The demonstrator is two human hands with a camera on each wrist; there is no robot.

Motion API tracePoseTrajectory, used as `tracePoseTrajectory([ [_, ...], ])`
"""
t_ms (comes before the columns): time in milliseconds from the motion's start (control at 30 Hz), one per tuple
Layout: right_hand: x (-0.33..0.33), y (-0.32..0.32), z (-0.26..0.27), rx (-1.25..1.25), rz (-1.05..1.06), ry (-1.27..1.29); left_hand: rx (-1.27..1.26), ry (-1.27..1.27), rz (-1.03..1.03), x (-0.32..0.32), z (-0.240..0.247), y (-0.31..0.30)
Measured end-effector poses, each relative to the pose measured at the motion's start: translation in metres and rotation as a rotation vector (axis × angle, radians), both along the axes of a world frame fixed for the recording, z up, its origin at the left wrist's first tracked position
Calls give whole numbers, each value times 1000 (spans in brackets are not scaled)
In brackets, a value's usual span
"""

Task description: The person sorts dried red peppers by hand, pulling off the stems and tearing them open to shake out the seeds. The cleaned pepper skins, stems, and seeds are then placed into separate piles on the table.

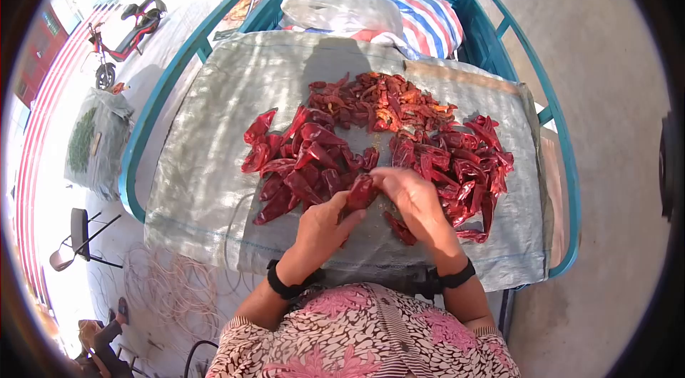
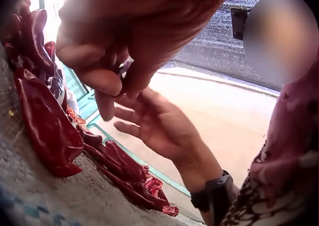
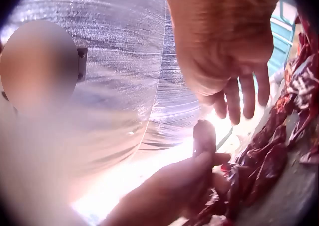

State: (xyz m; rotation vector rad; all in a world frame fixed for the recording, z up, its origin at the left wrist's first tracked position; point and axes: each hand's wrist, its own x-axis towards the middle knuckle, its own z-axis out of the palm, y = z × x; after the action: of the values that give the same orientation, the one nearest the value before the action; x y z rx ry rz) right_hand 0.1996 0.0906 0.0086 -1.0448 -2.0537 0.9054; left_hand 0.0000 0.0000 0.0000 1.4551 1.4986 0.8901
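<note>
My left hand (image 1: 320,227) grips a dark red pepper (image 1: 362,193) between thumb and fingers, over the near middle of the cloth. Beside the pepper's upper end is my right hand (image 1: 415,201), fingertips right at it in the head view. In the right wrist view, the fingers (image 3: 233,100) of that hand hang fairly straight above the pepper's end. A heap of whole red peppers (image 1: 307,157) lies left of my hands. More glossy peppers (image 1: 464,171) are piled to the right, and one loose pepper (image 1: 399,228) lies below my right hand.
Smaller, orange-red shrivelled peppers (image 1: 378,99) form a pile at the back. Everything lies on a grey woven cloth (image 1: 207,164) over a cart with blue rails (image 1: 160,103). Behind stand a pale sack (image 1: 342,10) and a striped bag (image 1: 428,21). A wooden strip (image 1: 464,78) lies back right.
</note>
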Motion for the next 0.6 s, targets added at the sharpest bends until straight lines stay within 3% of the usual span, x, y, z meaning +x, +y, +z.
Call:
tracePoseTrajectory([
  [33,1,5,-1,276,-94,-81,3,29,-7,1,-2,-1],
  [67,2,5,0,227,-94,-75,5,58,-14,2,-4,-1],
  [100,10,20,0,416,-248,-253,-4,5,22,4,-6,-2],
  [167,20,40,-10,420,-330,-408,2,-125,88,16,-14,6],
  [267,20,56,-36,445,-342,-625,330,12,129,17,-18,8],
  [367,16,60,-42,422,-303,-597,246,-13,86,14,-19,3],
  [467,14,61,-37,336,-306,-523,229,28,-95,5,-24,0],
  [567,9,59,-35,-153,-337,131,358,86,-121,6,-27,-1],
  [600,9,53,-28,-138,-283,225,297,16,-71,8,-26,-1],
])
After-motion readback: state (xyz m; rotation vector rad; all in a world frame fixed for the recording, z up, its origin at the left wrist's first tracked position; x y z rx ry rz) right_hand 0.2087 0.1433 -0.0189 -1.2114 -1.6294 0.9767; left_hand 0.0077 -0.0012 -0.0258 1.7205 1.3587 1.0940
